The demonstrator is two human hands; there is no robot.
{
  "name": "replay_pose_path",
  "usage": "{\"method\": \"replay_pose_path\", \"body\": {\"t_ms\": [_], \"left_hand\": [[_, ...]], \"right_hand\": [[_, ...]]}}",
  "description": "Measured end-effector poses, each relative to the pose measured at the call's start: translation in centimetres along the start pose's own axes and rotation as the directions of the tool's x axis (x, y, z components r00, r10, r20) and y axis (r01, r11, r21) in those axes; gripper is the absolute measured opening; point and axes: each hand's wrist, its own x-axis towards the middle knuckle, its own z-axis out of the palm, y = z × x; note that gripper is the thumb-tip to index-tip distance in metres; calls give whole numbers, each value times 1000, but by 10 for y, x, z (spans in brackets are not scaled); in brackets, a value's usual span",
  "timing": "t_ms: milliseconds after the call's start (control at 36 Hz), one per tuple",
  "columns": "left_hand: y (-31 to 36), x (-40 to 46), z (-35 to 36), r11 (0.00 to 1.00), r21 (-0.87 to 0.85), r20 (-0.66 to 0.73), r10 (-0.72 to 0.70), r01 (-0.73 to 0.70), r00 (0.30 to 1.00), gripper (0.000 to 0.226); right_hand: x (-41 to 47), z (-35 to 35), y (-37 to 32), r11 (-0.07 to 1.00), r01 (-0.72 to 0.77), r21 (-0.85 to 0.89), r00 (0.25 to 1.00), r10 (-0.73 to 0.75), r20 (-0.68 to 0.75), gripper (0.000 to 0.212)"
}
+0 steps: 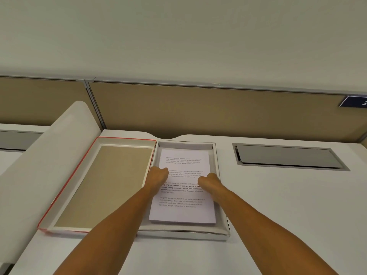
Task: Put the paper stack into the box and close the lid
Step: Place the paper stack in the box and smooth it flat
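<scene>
A white paper stack [182,209] with printed text lies inside the shallow white box [222,197] on the desk. To its left, touching it, the red-edged lid [103,185] rests upturned with its tan inside showing. My left hand [157,174] is at the stack's left edge and my right hand [208,180] at its right edge. Both have their fingers curled down around the sides of the sheets, so the fingertips are hidden. My forearms cross over the box's near corners.
A grey cable hatch [288,156] is set into the white desk to the right of the box. A white curved divider [39,165] rises left of the lid. A tan partition [198,112] with a blue sign [355,101] stands behind.
</scene>
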Motion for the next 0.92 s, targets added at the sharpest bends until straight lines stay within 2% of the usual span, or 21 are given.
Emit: {"method": "replay_pose_path", "body": {"t_ms": [28, 83, 111, 167, 306, 333, 389, 417, 472, 556, 639, 694, 806, 917], "left_hand": [[0, 0, 0, 1000, 12, 14, 1, -1, 1000, 23], [0, -2, -1, 998, 64, 23, 28, -29, 999, 49], [0, -3, -3, 993, 100, 23, 54, -56, 998, 53], [0, -6, -5, 981, 162, 22, 102, -104, 995, 51], [-11, -11, -1, 944, 232, -21, 244, -233, 969, 44], [-15, -14, 1, 927, 234, -50, 311, -292, 949, 43], [-23, -20, 4, 844, 272, -79, 498, -462, 864, 46], [-28, -22, 3, 771, 314, -42, 595, -554, 803, 47], [-40, -22, -3, 594, 395, 159, 706, -700, 690, 56], [-59, -17, -13, 337, 486, 478, 670, -806, 569, 84], [-75, -13, -16, 157, 550, 635, 560, -820, 532, 103], [-83, -11, -18, 86, 568, 676, 519, -819, 523, 105], [-92, -7, -20, -23, 557, 720, 511, -830, 469, 96], [-91, -6, -20, -39, 542, 738, 500, -839, 453, 94]], "right_hand": [[0, 0, 0, 1000, 3, -8, 1000, -3, 4, 38], [0, -1, 0, 999, 2, -38, 1000, -1, 17, 37], [0, -2, 0, 998, -1, -63, 1000, 2, 24, 39], [-1, -2, -3, 988, -10, -151, 999, 16, 38, 45], [-3, 2, -15, 920, -4, -391, 999, 20, 37, 79], [-3, 2, -16, 907, 22, -421, 999, -7, 38, 84], [-2, 4, -17, 891, 86, -445, 996, -90, 13, 87], [-1, 4, -18, 878, 131, -459, 989, -151, -7, 85], [3, 3, -20, 824, 204, -528, 962, -270, -49, 79], [12, 0, -24, 705, 197, -682, 934, -347, -89, 86], [22, -2, -31, 622, 143, -770, 933, -344, -104, 96], [29, -3, -36, 593, 183, -784, 926, -372, -65, 93], [38, 5, -36, 510, 313, -801, 919, -377, 119, 76], [46, 11, -34, 509, 312, -802, 921, -369, 124, 72]]}}
